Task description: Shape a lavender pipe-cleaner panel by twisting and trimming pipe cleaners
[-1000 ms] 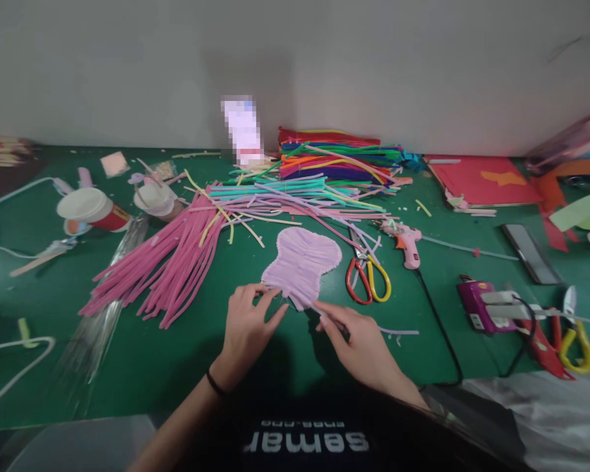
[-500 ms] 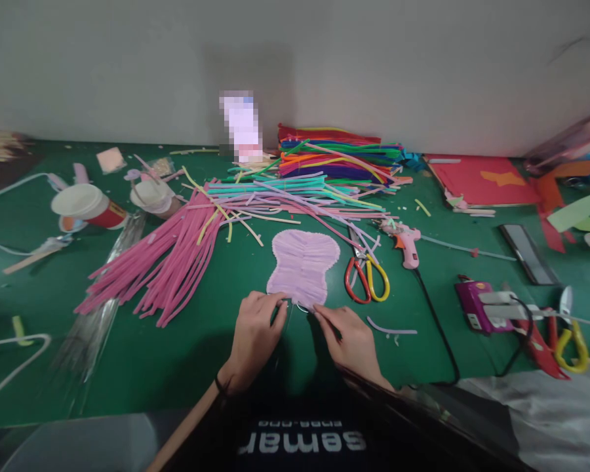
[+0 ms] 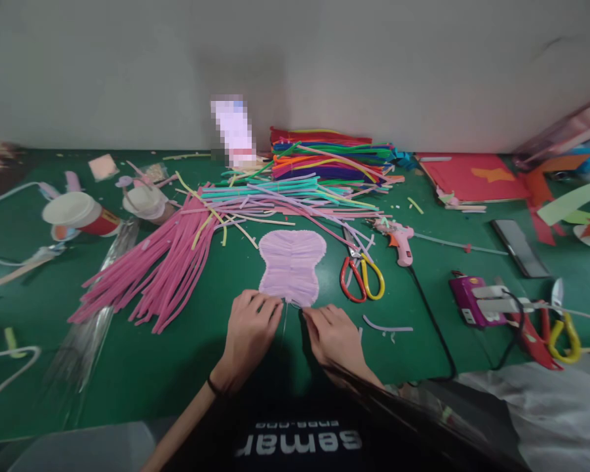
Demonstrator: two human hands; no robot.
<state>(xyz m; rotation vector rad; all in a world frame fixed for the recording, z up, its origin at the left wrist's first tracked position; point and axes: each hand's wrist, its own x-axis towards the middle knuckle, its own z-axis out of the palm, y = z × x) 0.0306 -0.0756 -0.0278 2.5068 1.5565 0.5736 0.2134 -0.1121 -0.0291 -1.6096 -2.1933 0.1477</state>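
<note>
A lilac, ridged butterfly-shaped piece point(image 3: 292, 265), seemingly made of pipe cleaners laid side by side, lies flat on the green table. At its lower left edge, my left hand point(image 3: 254, 328) has its fingers closed in a pinch; what they grip is hidden. My right hand point(image 3: 335, 335) pinches by the lower right edge, where a thin pale strand point(image 3: 295, 303) curves to its fingertips. To the right lie scissors point(image 3: 362, 275) with one red and one yellow handle. A loose lilac pipe cleaner point(image 3: 388, 326) rests beside my right hand.
Pink pipe cleaners point(image 3: 162, 262) spread to the left, with multicoloured bundles point(image 3: 329, 160) behind. Two cups, one a paper cup point(image 3: 76, 211), stand at left. A pink glue gun point(image 3: 398, 242) lies right, its cord trailing to the front edge, near a purple power adapter point(image 3: 474, 301).
The view has shifted slightly, so most things sit a little further left. My hands stay at the piece's lower edge, with the right fingers slightly lower and more bunched.
</note>
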